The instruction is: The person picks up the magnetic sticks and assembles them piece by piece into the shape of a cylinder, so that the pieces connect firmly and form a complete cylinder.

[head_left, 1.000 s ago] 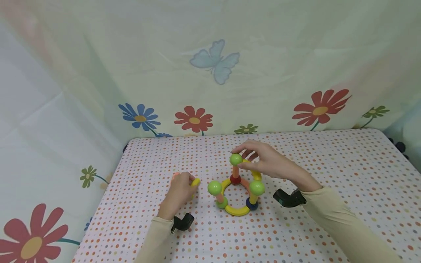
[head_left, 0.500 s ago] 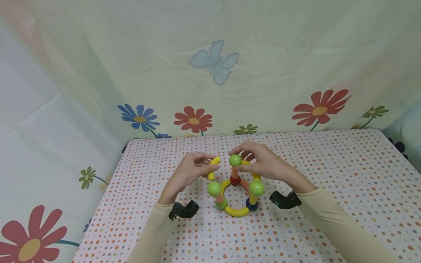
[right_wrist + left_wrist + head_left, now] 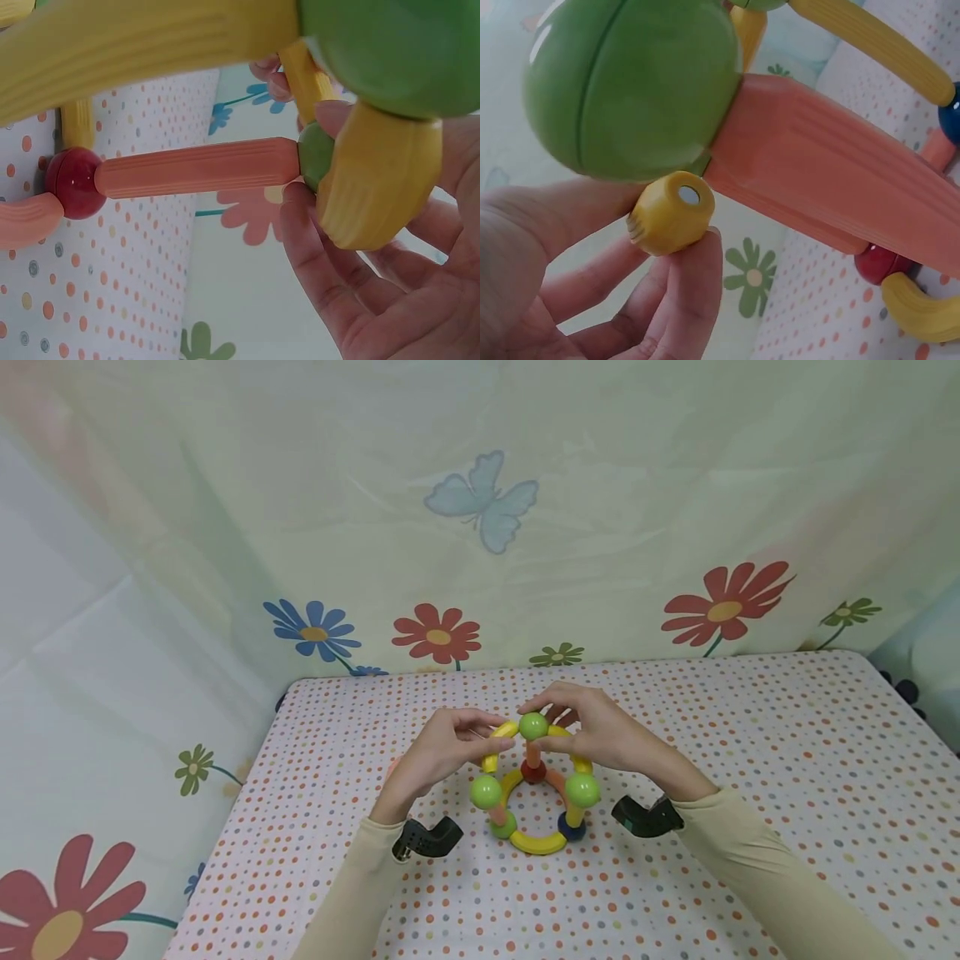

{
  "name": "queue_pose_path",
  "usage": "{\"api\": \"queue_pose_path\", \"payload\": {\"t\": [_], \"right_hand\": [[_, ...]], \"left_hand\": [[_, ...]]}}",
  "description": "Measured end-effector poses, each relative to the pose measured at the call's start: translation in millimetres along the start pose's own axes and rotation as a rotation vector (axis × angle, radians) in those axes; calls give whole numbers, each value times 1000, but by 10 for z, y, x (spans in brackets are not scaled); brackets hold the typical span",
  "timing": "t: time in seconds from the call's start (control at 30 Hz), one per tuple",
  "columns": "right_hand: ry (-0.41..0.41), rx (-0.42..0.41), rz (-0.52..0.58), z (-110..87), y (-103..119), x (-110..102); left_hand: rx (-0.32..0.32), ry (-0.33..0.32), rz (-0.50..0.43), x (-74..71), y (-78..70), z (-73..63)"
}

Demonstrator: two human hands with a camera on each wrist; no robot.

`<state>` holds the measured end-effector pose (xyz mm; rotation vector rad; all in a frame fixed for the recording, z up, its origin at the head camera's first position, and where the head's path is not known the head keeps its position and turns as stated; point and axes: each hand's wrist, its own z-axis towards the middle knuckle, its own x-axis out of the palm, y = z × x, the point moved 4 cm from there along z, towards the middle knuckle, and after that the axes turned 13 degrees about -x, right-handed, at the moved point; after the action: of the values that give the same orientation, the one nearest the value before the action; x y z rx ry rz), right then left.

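Observation:
My left hand pinches a yellow curved magnetic stick. One end of it meets or nearly meets the back green ball; the other, with a metal disc, lies close to the left green ball, contact unclear. My right hand holds the back green ball between thumb and fingers. Another yellow curved stick links this ball with the right green ball. Upright sticks, including an orange one, carry the three green balls above a ring on the table.
The ring below has a red ball, a lower green ball and a blue ball, joined by curved sticks. Something orange lies partly hidden behind my left wrist. A dotted cloth covers the table; a flowered curtain hangs behind.
My left hand has brought the yellow curved stick from the table's left up and rightward to the top of the frame. My right hand stays at the back green ball.

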<state>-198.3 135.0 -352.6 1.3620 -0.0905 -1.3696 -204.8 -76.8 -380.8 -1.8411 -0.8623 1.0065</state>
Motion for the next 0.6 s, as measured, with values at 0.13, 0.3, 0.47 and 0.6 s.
{"api": "queue_pose_path", "payload": {"t": [0.13, 0.3, 0.47, 0.6], "right_hand": [[0, 9, 2, -2, -2, -1], [7, 15, 9, 1, -5, -3], [6, -2, 10, -27, 80, -75], [-41, -44, -65, -89, 356, -208]], "left_hand": [[8, 7, -7, 5, 16, 16], [0, 22, 0, -2, 10, 21], [4, 64, -27, -19, 46, 15], [5, 109, -82, -30, 72, 12]]}}
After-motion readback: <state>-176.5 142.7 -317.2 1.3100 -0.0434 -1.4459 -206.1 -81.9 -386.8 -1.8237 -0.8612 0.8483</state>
